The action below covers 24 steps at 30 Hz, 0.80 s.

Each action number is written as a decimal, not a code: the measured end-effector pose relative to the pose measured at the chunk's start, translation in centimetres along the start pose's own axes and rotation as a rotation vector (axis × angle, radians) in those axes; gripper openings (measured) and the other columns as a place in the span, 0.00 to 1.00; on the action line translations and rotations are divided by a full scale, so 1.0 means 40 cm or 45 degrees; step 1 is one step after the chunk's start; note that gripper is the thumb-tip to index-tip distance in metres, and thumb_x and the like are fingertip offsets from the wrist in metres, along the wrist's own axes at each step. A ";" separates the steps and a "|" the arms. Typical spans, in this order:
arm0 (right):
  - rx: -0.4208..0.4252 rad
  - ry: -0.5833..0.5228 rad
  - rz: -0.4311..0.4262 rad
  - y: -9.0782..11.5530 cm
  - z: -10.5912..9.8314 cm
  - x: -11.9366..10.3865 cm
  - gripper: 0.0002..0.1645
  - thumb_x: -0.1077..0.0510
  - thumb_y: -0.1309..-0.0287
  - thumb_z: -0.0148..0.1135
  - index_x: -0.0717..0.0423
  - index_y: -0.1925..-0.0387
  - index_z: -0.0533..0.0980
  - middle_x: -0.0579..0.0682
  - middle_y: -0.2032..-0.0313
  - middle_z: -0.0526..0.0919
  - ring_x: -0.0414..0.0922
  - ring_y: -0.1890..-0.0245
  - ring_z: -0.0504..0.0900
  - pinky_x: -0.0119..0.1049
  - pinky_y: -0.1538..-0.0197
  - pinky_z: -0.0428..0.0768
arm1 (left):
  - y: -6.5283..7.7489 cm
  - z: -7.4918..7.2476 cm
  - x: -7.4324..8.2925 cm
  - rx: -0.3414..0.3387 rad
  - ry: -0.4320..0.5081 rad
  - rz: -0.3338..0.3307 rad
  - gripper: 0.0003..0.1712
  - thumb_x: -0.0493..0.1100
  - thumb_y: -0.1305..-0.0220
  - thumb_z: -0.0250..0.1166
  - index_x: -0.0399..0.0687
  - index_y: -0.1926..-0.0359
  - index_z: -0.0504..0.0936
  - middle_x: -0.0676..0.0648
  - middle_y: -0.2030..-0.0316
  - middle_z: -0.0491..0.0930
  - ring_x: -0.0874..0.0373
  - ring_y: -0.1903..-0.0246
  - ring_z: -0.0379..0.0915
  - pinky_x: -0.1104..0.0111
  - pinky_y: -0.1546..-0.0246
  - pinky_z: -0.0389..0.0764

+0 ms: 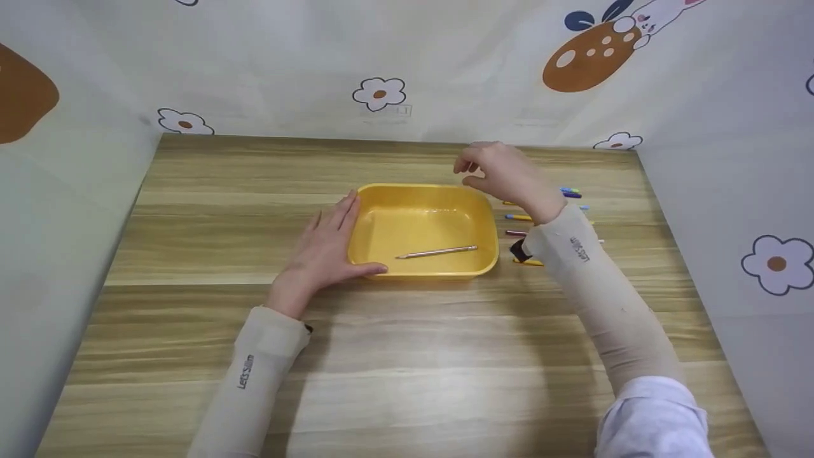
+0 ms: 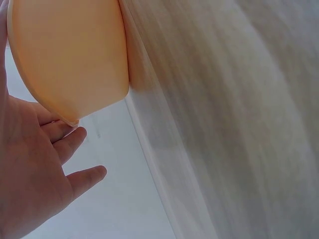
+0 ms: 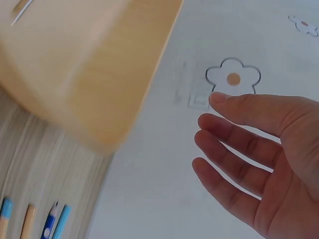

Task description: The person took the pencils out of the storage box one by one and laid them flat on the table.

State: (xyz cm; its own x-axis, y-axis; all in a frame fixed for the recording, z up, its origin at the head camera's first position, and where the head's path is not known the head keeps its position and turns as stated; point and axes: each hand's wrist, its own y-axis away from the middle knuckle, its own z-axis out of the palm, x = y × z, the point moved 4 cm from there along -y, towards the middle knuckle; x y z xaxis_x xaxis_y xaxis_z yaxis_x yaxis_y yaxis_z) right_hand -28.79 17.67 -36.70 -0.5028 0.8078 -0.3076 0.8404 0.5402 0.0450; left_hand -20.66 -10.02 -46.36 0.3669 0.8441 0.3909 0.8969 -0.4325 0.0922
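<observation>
A yellow plastic tub [image 1: 423, 191] sits on the wooden table, with one silvery pencil [image 1: 436, 252] lying inside near its front wall. My left hand [image 1: 327, 245] rests on the tub's left end, thumb along the front rim; in the left wrist view, fingers of the left hand [image 2: 30, 169] touch the rim. Above the tub's back right corner, my right hand [image 1: 509, 172] holds nothing. Loosely bent fingers of the right hand [image 3: 279, 199] stand apart from the tub in the right wrist view.
Several pencils and pens, including a yellow pencil with a blue end [image 1: 518, 217], lie right of the tub, partly hidden under the right forearm. A dark blue pencil [image 3: 48, 224] shows among them. Patterned cloth walls [image 1: 273, 70] border the wooden table [image 1: 222, 178] at the back and sides.
</observation>
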 end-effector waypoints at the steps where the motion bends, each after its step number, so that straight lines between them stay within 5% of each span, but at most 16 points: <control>1: -0.004 -0.001 -0.016 -0.005 0.004 -0.009 0.10 0.62 0.38 0.66 0.58 0.54 0.82 0.55 0.55 0.86 0.52 0.52 0.83 0.47 0.44 0.83 | 0.000 0.000 0.000 -0.001 0.005 -0.001 0.75 0.83 0.52 0.61 0.44 0.20 0.37 0.48 0.19 0.34 0.51 0.20 0.36 0.46 0.20 0.44; 9: -0.051 -0.026 -0.162 -0.048 0.045 -0.075 0.10 0.61 0.37 0.65 0.57 0.55 0.83 0.52 0.54 0.86 0.50 0.52 0.84 0.45 0.45 0.83 | 0.000 0.002 -0.001 0.003 0.038 -0.004 0.75 0.82 0.52 0.62 0.45 0.20 0.37 0.48 0.19 0.34 0.50 0.20 0.36 0.45 0.21 0.43; 18: -0.278 -0.061 -0.343 -0.082 0.124 -0.137 0.12 0.61 0.44 0.71 0.58 0.56 0.83 0.52 0.57 0.87 0.49 0.55 0.84 0.42 0.47 0.84 | 0.002 0.000 -0.001 -0.003 0.020 0.001 0.75 0.85 0.52 0.58 0.44 0.20 0.37 0.49 0.19 0.33 0.51 0.20 0.36 0.46 0.20 0.43; 24: -0.448 -0.030 -0.321 -0.098 0.177 -0.149 0.13 0.59 0.46 0.73 0.58 0.59 0.83 0.52 0.61 0.87 0.49 0.59 0.83 0.42 0.51 0.83 | 0.002 -0.001 -0.001 0.002 0.006 0.007 0.75 0.86 0.53 0.57 0.43 0.20 0.38 0.48 0.19 0.34 0.51 0.20 0.36 0.46 0.21 0.44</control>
State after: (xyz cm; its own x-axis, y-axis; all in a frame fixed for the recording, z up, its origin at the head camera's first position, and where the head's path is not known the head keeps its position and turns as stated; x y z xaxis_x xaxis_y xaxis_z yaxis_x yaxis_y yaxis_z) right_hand -27.66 9.06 -41.79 -0.6755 0.6368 -0.3717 0.5692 0.7708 0.2860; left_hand -20.61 -10.11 -46.34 0.3704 0.8403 0.3958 0.8954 -0.4364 0.0887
